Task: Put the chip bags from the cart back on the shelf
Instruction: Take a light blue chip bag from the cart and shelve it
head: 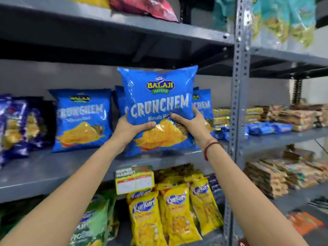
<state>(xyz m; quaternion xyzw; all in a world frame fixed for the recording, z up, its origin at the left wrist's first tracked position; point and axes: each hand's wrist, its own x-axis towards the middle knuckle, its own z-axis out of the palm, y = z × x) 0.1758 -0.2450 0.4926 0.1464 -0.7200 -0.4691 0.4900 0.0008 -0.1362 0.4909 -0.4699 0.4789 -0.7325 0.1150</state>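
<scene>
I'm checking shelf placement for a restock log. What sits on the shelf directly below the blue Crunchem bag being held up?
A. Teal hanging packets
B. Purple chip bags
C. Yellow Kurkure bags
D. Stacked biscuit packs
C: under the blue Crunchem bag, gripped by the left hand and right hand, the next shelf down holds yellow Kurkure bags behind a price tag.

A shop: grey metal shelves (53, 167) stocked with snack packets (81, 119) (a supermarket price tag (134, 180) hangs below).
</scene>
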